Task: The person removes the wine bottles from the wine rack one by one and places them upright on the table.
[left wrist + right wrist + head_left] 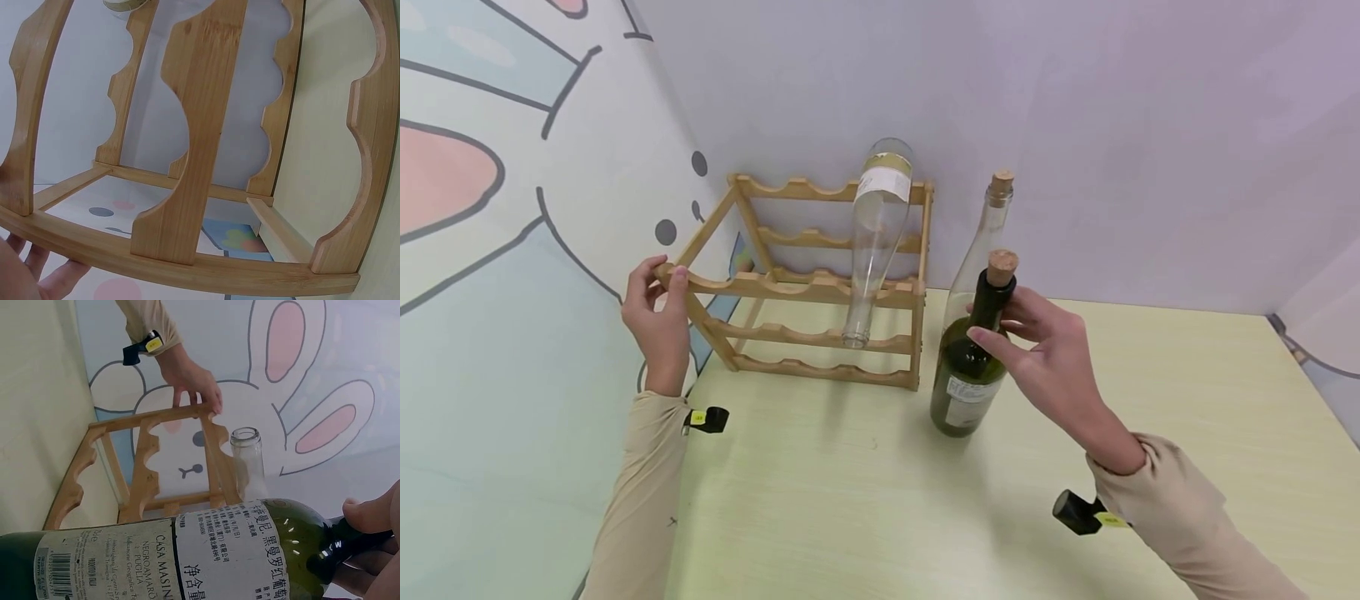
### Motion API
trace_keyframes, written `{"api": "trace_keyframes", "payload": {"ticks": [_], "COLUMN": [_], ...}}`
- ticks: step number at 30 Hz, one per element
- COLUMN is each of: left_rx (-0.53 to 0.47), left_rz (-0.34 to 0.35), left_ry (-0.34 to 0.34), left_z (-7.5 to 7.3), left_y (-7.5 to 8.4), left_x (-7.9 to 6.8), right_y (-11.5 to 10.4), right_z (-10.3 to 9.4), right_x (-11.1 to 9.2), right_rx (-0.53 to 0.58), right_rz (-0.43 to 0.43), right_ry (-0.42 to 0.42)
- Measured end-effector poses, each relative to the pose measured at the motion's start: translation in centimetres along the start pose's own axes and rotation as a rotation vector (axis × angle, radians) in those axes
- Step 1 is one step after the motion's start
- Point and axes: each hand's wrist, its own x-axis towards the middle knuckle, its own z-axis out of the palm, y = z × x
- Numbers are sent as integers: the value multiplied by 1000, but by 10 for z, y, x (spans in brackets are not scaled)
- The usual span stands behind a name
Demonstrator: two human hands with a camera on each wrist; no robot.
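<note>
My left hand (658, 321) grips the upper front left corner of a wooden wine rack (790, 287); in the left wrist view its fingers (65, 278) lie along the rack's end rail. On the rack's top tier lies a clear glass bottle (880, 225) with a white label, its open mouth toward me. My right hand (1052, 358) holds a dark green wine bottle (973, 367) by the neck, thumb on the near side. A cork (1002, 267) tops this roughly upright bottle. Whether its base touches the table cannot be told. The right wrist view shows its printed labels (231, 550) close up.
Just behind the green bottle stands a second clear bottle (981, 250) with a cork, partly hidden. The rack stands on a pale wooden table (820, 500), near the back wall (1075, 125) and a left wall (497, 375) printed with cartoon figures.
</note>
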Motion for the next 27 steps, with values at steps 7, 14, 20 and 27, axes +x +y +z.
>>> {"api": "trace_keyframes", "payload": {"ticks": [7, 14, 20, 27], "left_rx": [1, -5, -6, -3], "left_rz": [-4, 11, 6, 2], "left_ry": [2, 7, 6, 8], "left_z": [1, 1, 1, 2], "left_y": [4, -1, -2, -2], "left_x": [-1, 1, 1, 1], "right_y": [4, 9, 13, 19], "right_z": [-5, -11, -17, -23], "right_x": [1, 3, 3, 6], "right_rx": [-7, -27, -35, -54], "right_rz": [10, -3, 4, 7], "right_ry": [16, 29, 30, 27]}}
